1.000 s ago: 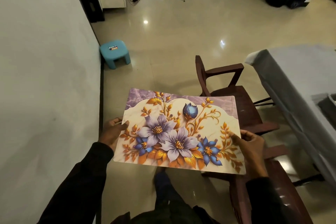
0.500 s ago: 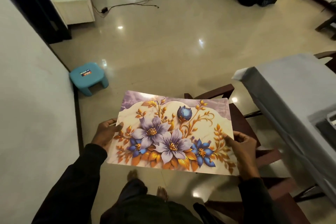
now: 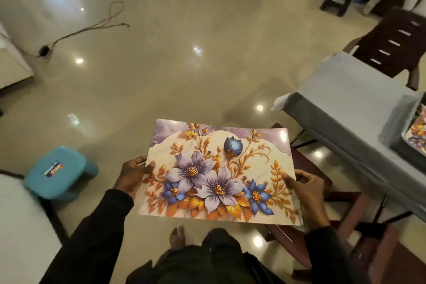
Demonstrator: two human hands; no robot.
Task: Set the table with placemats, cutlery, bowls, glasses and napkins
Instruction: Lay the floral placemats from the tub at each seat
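Gripped at its short edges by left hand (image 3: 134, 175) and right hand (image 3: 309, 189), thumbs on top, the placemat (image 3: 219, 175) hangs level at 6 o'clock over the floor (image 3: 184, 76); placemat-laying looks under way, and next it needs carrying to the desk (image 3: 345, 90) at 2 o'clock.

I'm holding the placemat (image 3: 219, 173) between my hands; stool (image 3: 58, 172) down to my left, table (image 3: 359, 108) to my right, chair (image 3: 322, 191) under the mat.
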